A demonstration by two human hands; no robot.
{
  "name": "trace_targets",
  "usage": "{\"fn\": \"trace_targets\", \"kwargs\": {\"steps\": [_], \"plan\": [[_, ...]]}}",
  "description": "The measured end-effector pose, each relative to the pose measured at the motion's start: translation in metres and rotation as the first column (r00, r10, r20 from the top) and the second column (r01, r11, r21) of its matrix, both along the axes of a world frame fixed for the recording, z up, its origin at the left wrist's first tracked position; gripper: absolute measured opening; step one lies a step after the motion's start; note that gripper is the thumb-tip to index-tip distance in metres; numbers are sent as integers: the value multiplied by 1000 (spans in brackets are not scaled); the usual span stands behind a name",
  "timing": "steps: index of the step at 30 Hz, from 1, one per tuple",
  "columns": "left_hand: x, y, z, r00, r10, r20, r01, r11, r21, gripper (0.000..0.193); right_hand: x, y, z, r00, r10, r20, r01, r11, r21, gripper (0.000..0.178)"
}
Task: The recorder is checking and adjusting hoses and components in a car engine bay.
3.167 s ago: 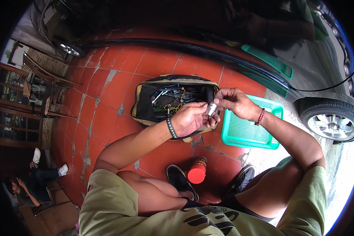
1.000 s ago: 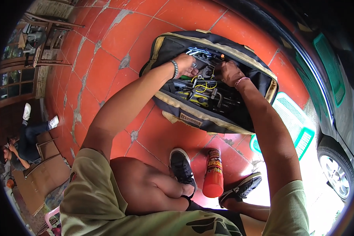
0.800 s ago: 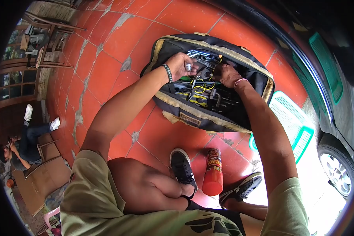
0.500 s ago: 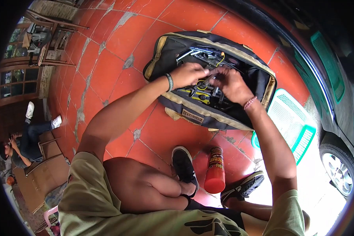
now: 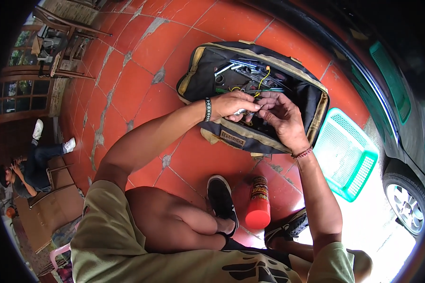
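Both my hands meet above the near side of an open black tool bag (image 5: 269, 146) with tan edging. My left hand (image 5: 230, 105) is closed around a small shiny metal piece (image 5: 241, 112), too small to name. Close against it, my right hand (image 5: 285, 122) has its thumb and fingertips curled together at the left fingertips; what they pinch is hidden. Beyond the hands, in the bag, lie several metal tools (image 5: 252, 70), some long and thin, and a yellow wire (image 5: 265, 75). My hands cover part of the bag's contents.
A red bottle (image 5: 258, 207) stands between my shoes on the red tiled floor (image 5: 174, 61). A green plastic basket (image 5: 347, 151) sits right of the bag, beside a dark car (image 5: 411, 127). At far left a person (image 5: 26, 177) sits near a wooden chair (image 5: 61, 42).
My hands have drawn nearer to me, toward the bag's near edge. A small shiny metal piece now shows in my left hand. My right hand has turned, fingers curled toward the left.
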State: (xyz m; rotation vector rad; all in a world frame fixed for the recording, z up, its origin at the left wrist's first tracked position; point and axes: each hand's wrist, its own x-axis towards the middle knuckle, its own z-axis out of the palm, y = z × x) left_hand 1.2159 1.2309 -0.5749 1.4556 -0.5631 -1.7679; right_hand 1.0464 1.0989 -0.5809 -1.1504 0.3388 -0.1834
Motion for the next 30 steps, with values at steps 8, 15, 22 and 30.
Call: {"fn": "trace_targets", "kwargs": {"steps": [8, 15, 22, 30], "plan": [[-7, -3, 11, 987, -78, -138, 72, 996, -51, 28, -10, 1, -15, 999, 12, -36, -22, 954, -299, 24], [-13, -6, 14, 1000, 14, -20, -15, 999, -48, 23, -17, -1, -17, 997, -72, -18, 70, 995, -70, 14], [-13, -7, 19, 996, -56, -71, 54, 998, -38, 41, -21, -1, -14, 998, -57, -18, 55, 995, -89, 15], [-15, -8, 16, 997, -44, -64, 43, 999, -16, 48, -20, -1, -22, 997, -75, 12, 76, 996, -44, 13]]}}
